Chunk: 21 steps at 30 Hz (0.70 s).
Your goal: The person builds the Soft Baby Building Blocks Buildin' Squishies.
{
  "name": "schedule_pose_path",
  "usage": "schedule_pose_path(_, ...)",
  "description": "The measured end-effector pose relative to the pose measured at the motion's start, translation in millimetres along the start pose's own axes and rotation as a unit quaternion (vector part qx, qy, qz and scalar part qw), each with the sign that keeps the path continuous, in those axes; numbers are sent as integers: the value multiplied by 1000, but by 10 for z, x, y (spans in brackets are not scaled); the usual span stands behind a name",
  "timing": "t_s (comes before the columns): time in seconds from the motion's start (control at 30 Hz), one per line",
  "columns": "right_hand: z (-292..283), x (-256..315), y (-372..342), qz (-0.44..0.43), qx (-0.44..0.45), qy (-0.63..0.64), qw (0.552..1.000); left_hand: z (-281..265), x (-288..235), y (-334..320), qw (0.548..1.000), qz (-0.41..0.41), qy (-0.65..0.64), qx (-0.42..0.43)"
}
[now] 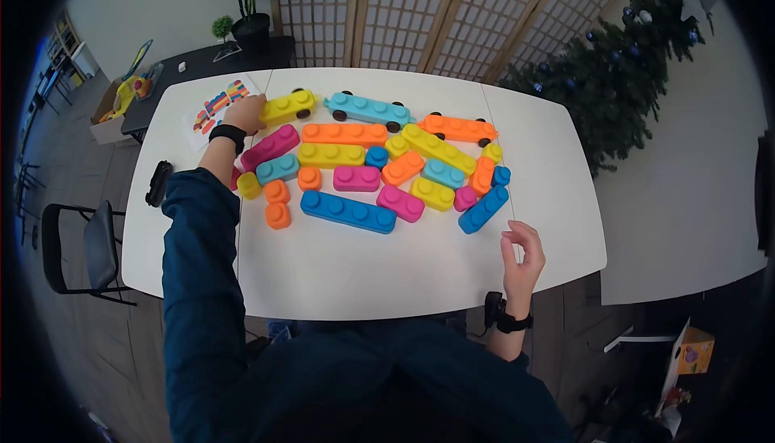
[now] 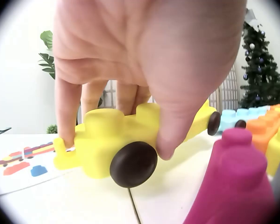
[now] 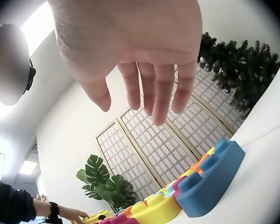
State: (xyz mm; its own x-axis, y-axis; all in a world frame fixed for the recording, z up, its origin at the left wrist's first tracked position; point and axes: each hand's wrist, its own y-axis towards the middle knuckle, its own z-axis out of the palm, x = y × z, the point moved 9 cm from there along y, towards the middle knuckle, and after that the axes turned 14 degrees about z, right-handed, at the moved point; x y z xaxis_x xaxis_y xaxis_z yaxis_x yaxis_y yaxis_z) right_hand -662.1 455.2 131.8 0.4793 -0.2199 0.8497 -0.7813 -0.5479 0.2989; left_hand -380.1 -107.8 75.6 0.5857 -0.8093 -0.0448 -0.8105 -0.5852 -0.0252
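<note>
My left hand (image 1: 245, 113) grips the rear end of a yellow wheeled toy-block car (image 1: 288, 107) at the table's far left. In the left wrist view the thumb (image 2: 173, 133) lies on its near side beside a black wheel (image 2: 133, 164), and the fingers reach over its far side. To the right, a light-blue wheeled car (image 1: 367, 110) and an orange wheeled car (image 1: 458, 128) stand in a row with it. My right hand (image 1: 525, 257) hovers at the table's front right with loosely bent fingers and holds nothing. Nearest to it is a blue block (image 1: 484, 209).
Loose blocks in several colours cover the table's middle, among them a long blue block (image 1: 348, 212) and a magenta block (image 1: 270, 147). A printed picture sheet (image 1: 198, 123) lies under the left forearm's side. A black case (image 1: 159, 184) sits near the left edge of the white table (image 1: 347, 281).
</note>
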Motion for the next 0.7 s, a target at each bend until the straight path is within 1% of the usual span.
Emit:
schedule_pose_path(0.03, -12, 2, 11, 0, -1, 8, 1000, -75, 45, -21, 999, 5, 14, -30)
schedule_pose_path(0.07, -15, 11, 21, 3, 0, 7, 1000, -267, -52, -100, 999, 29, 16, -41)
schedule_pose_path(0.13, 9, 45, 48, 6, 10, 17, 1000, -672, -328, -352, 992, 50, 10, -113)
schedule_pose_path(0.2, 82, 64, 96, 2, 26, 18, 1000, -1090, -853, -782, 980, 82, -11, -179)
schedule_pose_path(0.27, 189, 109, 151, -1, 40, 20, 999, -1265, -1379, -1220, 969, 115, -25, -216)
schedule_pose_path(0.33, 435, 211, 184, 4, 113, 22, 993, -1116, -1851, -1517, 984, 103, -73, -126)
schedule_pose_path(0.37, 495, 254, 195, 8, 115, 22, 993, -989, -2089, -1635, 979, 145, -79, -119)
schedule_pose_path(0.4, 666, 302, 171, 8, 179, 1, 984, -826, -2307, -1733, 972, 186, -85, -113)
schedule_pose_path(0.43, 826, 332, 119, 6, 241, -20, 970, -673, -2476, -1805, 970, 201, -99, -94)
schedule_pose_path(0.47, 877, 336, 98, 6, 241, -20, 970, -532, -2616, -1851, 967, 215, -112, -77)
schedule_pose_path(0.53, 1101, 336, -22, -10, 320, -48, 946, -276, -2779, -1883, 964, 228, -103, -86)
schedule_pose_path(0.57, 1167, 377, -77, -9, 346, -63, 936, -194, -2857, -1886, 961, 240, -95, -95)
schedule_pose_path(0.6, 1202, 383, -100, -10, 346, -65, 936, -129, -2904, -1879, 961, 240, -96, -97)
schedule_pose_path(0.67, 1337, 363, -214, -25, 383, -77, 920, -9, -2949, -1861, 968, 218, -94, -79)
schedule_pose_path(0.7, 1366, 365, -242, -47, 372, -81, 923, 12, -2979, -1858, 968, 218, -95, -79)
